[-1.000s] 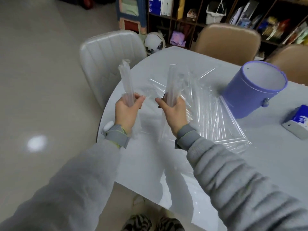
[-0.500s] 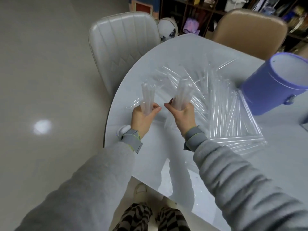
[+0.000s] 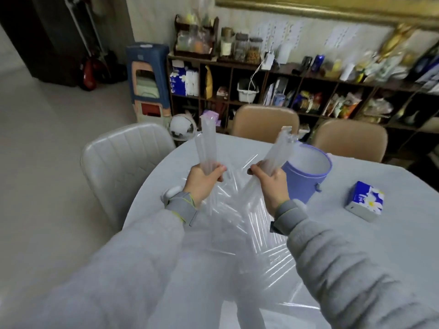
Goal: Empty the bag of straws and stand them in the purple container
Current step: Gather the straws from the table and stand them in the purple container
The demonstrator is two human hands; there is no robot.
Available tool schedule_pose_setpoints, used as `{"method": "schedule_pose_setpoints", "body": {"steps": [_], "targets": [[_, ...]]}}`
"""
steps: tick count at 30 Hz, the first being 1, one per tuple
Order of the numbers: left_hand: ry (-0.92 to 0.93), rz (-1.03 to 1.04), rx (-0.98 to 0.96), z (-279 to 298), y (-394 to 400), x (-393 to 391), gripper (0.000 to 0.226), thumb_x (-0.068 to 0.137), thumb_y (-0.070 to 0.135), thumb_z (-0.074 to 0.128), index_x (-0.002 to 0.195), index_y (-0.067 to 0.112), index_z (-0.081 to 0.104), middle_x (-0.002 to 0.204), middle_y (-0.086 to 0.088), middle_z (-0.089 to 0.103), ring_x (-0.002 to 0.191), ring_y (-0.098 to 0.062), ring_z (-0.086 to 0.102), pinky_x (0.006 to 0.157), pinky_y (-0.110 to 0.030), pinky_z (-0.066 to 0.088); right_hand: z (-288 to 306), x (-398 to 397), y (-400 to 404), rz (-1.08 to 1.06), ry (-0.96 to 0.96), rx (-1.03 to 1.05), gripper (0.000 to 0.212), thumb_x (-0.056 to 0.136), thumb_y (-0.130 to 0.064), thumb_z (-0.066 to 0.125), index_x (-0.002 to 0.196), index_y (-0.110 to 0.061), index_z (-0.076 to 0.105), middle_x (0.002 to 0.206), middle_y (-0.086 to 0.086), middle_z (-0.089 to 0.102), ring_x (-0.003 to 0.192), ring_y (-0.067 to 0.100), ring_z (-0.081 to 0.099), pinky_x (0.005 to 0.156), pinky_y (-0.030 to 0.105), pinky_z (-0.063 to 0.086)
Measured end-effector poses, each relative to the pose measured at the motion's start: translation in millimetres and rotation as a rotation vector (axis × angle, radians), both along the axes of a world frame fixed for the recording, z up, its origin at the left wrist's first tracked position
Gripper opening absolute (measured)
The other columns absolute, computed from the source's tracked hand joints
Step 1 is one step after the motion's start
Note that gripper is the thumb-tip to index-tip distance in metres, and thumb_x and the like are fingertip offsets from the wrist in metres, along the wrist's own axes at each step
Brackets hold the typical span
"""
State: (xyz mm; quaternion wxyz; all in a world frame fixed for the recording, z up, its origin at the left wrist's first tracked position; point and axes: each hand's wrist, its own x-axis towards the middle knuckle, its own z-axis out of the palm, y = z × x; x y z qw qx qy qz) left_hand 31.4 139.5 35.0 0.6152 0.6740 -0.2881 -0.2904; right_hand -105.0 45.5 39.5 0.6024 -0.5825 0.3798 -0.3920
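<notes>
1. Clear plastic straws fill both fists of a person in grey sleeves, seen from a camera on their head.
2. The left hand (image 3: 204,178) has its fingers curled tightly round a left bundle of straws (image 3: 207,143), held nearly upright above the table.
3. The right hand (image 3: 270,182) is wrapped the same way round a right bundle of straws (image 3: 276,153), which tilts to the right — its upper end lies in front of the container's rim.
4. Below and between the hands, loose straws (image 3: 259,233) lie scattered in a fan on the pale grey table (image 3: 380,245); a crumpled clear film shows among them, though where it ends is hard to tell.
5. The purple container (image 3: 306,178) stands upright on the table just beyond the right hand, open at the top, with a white inside.
6. A small blue-and-white tissue box (image 3: 365,200) with a flower print sits on the table to the right, well apart from the container.
7. A white chair (image 3: 123,160) stands at the table's left edge, and two tan chairs (image 3: 264,123) stand at the far side — behind them, dark shelves (image 3: 261,74) crowded with jars and packets.
</notes>
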Motion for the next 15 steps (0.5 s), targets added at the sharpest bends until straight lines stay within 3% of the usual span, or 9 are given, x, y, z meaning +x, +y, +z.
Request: {"method": "schedule_pose_setpoints", "body": {"steps": [3,6,11,15], "targets": [[0.021,-0.095,-0.101,42.1,-54.9,-18.6,0.014,0.09,0.007,0.061,0.079,0.01,0.069,0.061,-0.001,0.061,0.053,-0.002,0.059,0.073,-0.021,0.052,37.3,-33.3,-47.3,-0.108,-0.01,-0.069,0.017,0.084,-0.005,0.065,0.07,-0.014,0.062,0.075,0.011,0.064,0.077,0.024,0.06,0.08,0.038,0.046],[0.052,-0.168,-0.182,74.4,-107.3,-42.7,0.019,0.092,0.006,0.056,0.078,0.013,0.066,0.049,0.01,0.059,0.05,0.0,0.055,0.065,-0.02,0.046,63.0,-67.5,-94.0,-0.231,-0.029,-0.114,0.005,0.086,-0.008,0.065,0.085,-0.004,0.063,0.075,0.008,0.066,0.067,0.013,0.061,0.072,0.032,0.047],[0.101,-0.193,-0.242,93.2,-194.5,-85.5,0.022,0.094,0.008,0.054,0.077,0.016,0.066,0.046,0.01,0.056,0.054,-0.006,0.052,0.063,-0.02,0.043,74.0,-98.4,-173.0,-0.349,-0.162,-0.004,0.035,0.083,-0.017,0.07,0.11,0.004,0.061,0.101,0.021,0.067,0.085,0.027,0.064,0.066,0.03,0.05],[0.039,-0.175,-0.216,74.2,-249.5,-111.9,0.018,0.094,0.011,0.055,0.081,0.015,0.066,0.061,0.002,0.057,0.052,0.004,0.053,0.059,-0.007,0.044,58.0,-97.5,-221.5,-0.319,-0.138,0.01,0.02,0.084,-0.014,0.07,0.099,-0.003,0.064,0.087,0.013,0.066,0.077,0.023,0.062,0.069,0.032,0.051]]}}
